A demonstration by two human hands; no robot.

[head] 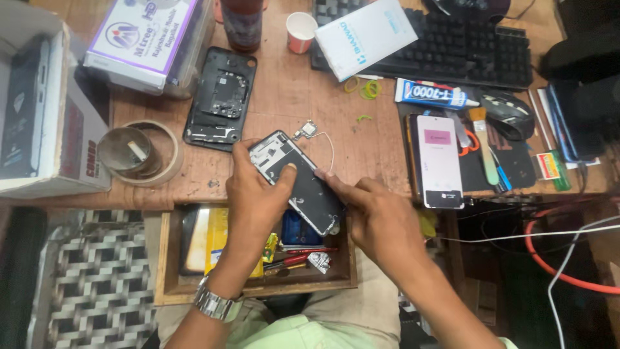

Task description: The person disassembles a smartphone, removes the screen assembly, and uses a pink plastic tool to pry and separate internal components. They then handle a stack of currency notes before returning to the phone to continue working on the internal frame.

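Left fingers: I see my left hand clamped on the opened phone frame, thumb pressed on its inner face, the other fingers wrapped under the near-left edge.
Right fingers: my right hand pinches the frame's right long edge, index fingertip on the rim.
Held thing: phone frame, back off, tilted, lifted over the near edge of the surface and above the open drawer.
Handling, as I judge it: light, thin, stiff but easily flexed; bare inner parts fragile; smooth edges likely slippery.
Where to hold: by the two long side rails, off the inner parts.
Trailing part: small module on a thin wire, just beyond the frame's top corner.
Nearby: second dark phone shell further left; lit phone to the right; glue tube, brush, tape roll.
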